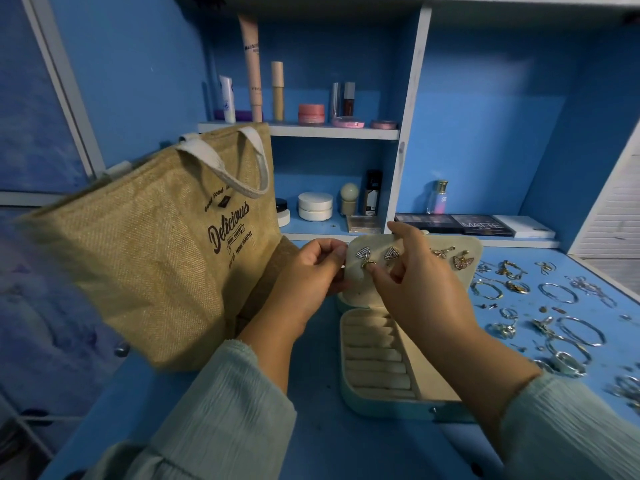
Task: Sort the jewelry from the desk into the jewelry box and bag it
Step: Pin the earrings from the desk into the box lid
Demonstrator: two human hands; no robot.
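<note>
An open teal jewelry box (388, 401) sits on the blue desk, its cream earring panel (472, 245) standing upright. Two heart-shaped studs (363, 253) and two butterfly earrings (463, 262) are pinned to the panel. My left hand (311, 271) pinches the panel's left edge. My right hand (412, 275) pinches a small gold earring (367, 265) against the panel below the hearts. The box's ring rolls (374, 355) hold nothing I can see. Several loose rings, hoops and bangles (554, 313) lie on the desk to the right. A jute tote bag (156, 244) stands at the left.
Shelves behind hold cosmetics: tubes (252, 67), jars (315, 206), a perfume bottle (438, 197) and flat makeup palettes (481, 225). The desk's right edge (609, 278) runs beside the jewelry. A white slatted panel (616, 216) stands at far right.
</note>
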